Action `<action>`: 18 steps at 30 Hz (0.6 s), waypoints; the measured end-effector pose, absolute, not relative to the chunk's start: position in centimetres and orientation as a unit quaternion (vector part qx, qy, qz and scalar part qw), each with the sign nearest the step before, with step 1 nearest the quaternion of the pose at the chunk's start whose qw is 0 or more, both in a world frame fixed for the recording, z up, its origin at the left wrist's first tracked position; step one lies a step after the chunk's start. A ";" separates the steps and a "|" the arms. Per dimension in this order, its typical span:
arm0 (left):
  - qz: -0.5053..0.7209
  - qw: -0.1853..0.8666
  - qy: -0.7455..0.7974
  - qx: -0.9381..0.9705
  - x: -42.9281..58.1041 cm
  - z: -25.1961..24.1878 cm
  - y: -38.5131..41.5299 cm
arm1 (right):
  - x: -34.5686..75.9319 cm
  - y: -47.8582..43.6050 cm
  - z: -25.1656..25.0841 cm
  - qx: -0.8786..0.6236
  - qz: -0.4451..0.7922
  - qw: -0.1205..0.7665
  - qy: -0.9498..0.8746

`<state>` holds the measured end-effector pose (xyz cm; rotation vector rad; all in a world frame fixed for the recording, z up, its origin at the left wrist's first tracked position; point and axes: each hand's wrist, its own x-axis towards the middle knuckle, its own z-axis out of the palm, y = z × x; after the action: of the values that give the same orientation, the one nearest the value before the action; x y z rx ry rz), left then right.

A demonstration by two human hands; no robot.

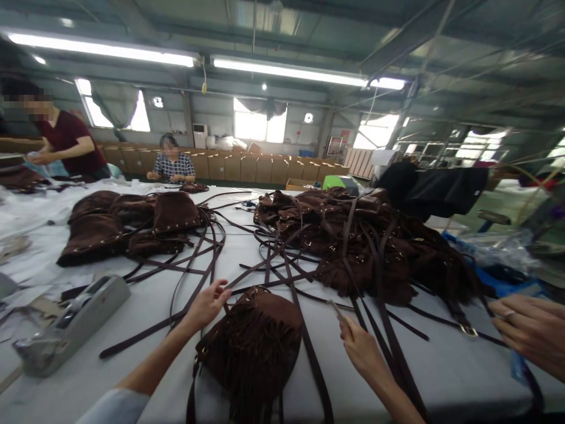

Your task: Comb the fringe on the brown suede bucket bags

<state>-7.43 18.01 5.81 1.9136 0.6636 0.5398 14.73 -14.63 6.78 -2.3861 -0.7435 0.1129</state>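
A dark brown fringed suede bag point(260, 347) lies on the white table right in front of me, its fringe hanging over the front. My left hand point(208, 305) is at the bag's upper left edge, fingers loosely bent and apart, with nothing visible in them. To the right of the bag, my right hand point(359, 347) is closed around a slim metal tool point(336, 310) whose tip points up and left; its exact kind is too blurred to tell. Long brown straps point(309, 347) run across the table between the bag and my right hand.
A large heap of brown bags point(318, 218) spreads at the back right, a smaller group of bags point(97, 229) at the left. A grey tape dispenser point(75, 324) stands front left. Another person's hand point(529, 330) reaches in at the right edge. Two people work farther back.
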 end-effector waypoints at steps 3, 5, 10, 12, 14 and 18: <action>0.190 0.504 0.360 0.762 -11.7 2.3 21.7 | 11.8 -13.9 2.4 -0.886 0.127 0.368 -0.251; 0.153 0.534 0.381 0.739 -12.9 -0.1 21.0 | 9.8 -12.6 0.1 -0.866 0.164 0.402 -0.247; 0.116 0.579 0.353 0.726 -11.1 -3.2 16.0 | 9.5 -10.0 -1.6 -0.855 0.115 0.437 -0.255; 0.092 0.612 0.324 0.715 -10.1 -3.5 14.7 | 11.0 -10.4 -0.8 -0.871 0.077 0.416 -0.249; 0.068 0.664 0.291 0.685 -9.6 -3.7 14.3 | 12.0 -11.4 0.8 -0.886 0.040 0.394 -0.239; 0.031 0.751 0.301 0.587 -8.8 -3.6 14.9 | 10.2 -12.0 5.2 -0.847 0.028 0.355 -0.395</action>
<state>-8.80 14.91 -3.64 1.2825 0.6578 0.0678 10.23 -12.01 5.22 -2.1894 -1.0206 0.0719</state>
